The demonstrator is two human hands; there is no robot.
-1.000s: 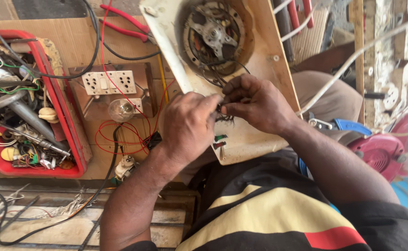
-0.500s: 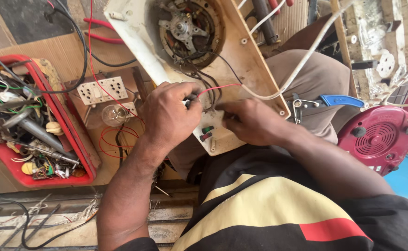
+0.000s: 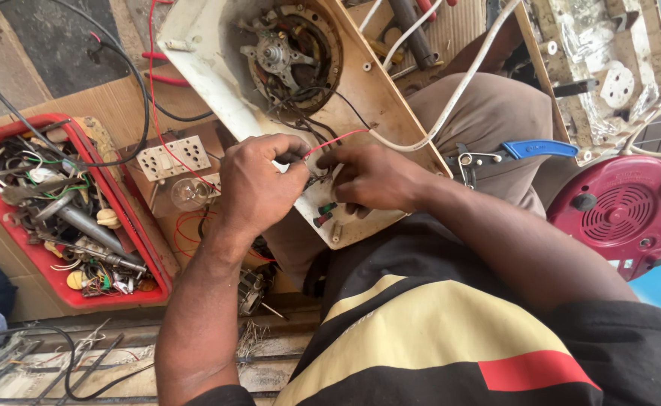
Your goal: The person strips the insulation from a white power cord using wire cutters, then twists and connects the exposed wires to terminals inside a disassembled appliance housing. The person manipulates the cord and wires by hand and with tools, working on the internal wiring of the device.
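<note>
Cream appliance housing [image 3: 217, 68] lies tilted across the person's lap, open side up, its lower edge propped on the thigh. That puts the round motor cavity [image 3: 289, 56] and the wiring below it straight under the head camera, within reach of both hands.

Left hand [image 3: 259, 184]: curled, fingertips pinched shut on a thin red wire [image 3: 338, 140] and what looks like a dark lead beside it. Wrist cocked, forearm rising from lower left.

Right hand [image 3: 372, 177]: knuckles up, fingers folded down onto the housing's lower corner, meeting the left fingertips at the wire bundle. It seems to pinch the wires while pressing the shell steady, but the fingertips are hidden under the hand, so the grip is uncertain. Forearm comes in from the right, across the body.

White cord [image 3: 451, 98] runs out of the housing over the knee. Blue-handled pliers [image 3: 522, 150] rest on the right thigh, just beside the work.

On the floor to the left: a red tray [image 3: 157, 282] of loose parts, and a wooden board with a white socket plate [image 3: 172, 156] and a clear bulb [image 3: 187, 194]. Maroon round appliance base [image 3: 620, 214] far right.
</note>
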